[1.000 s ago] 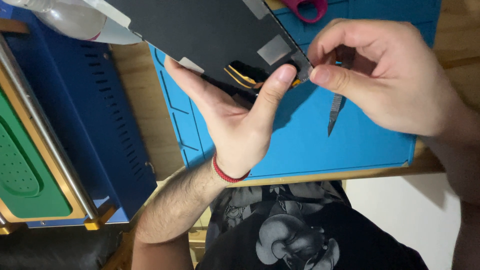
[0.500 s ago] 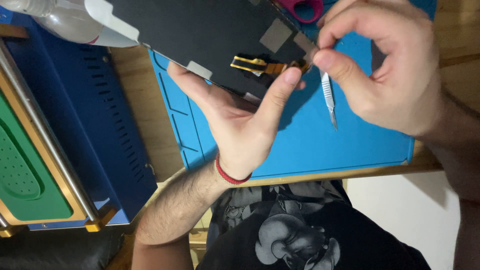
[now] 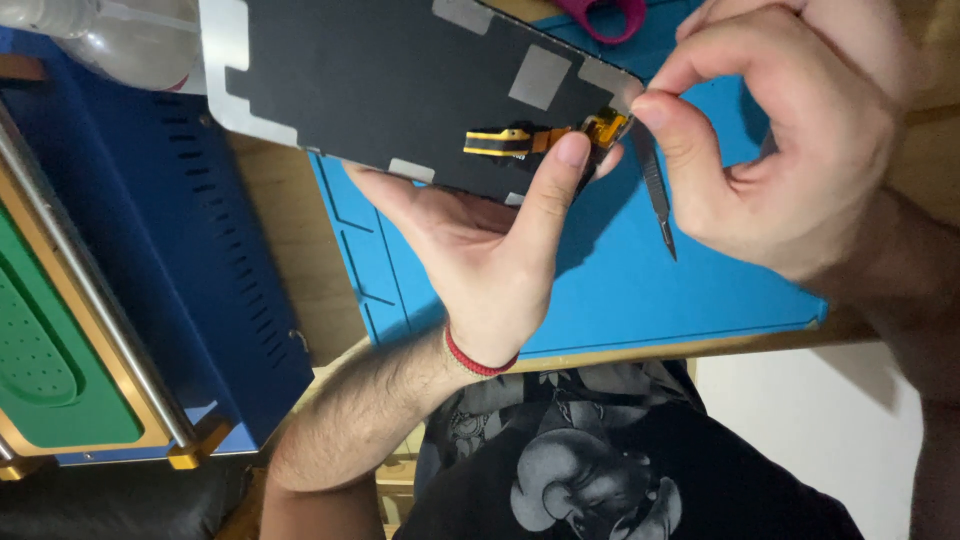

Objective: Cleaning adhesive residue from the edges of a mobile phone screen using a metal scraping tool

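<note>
My left hand (image 3: 490,250) holds a flat black screen panel (image 3: 400,90) from below, back side up, with the thumb pressed beside its orange flex cable (image 3: 530,140). The panel has grey tape patches and a pale frame at its left end. My right hand (image 3: 780,140) pinches metal tweezers (image 3: 655,190) between thumb and forefinger at the flex cable's end near the panel's corner. The tweezer tips point down towards the blue mat.
A blue work mat (image 3: 640,290) lies on a wooden table (image 3: 290,250). A blue metal machine (image 3: 150,270) with a green pad (image 3: 50,350) stands at the left. A clear plastic bottle (image 3: 100,35) lies at top left, a pink-handled tool (image 3: 600,15) at the top.
Both hands and the panel have risen and shifted right in view. My right hand's fingers have moved up to the flex cable's end at the panel corner.
</note>
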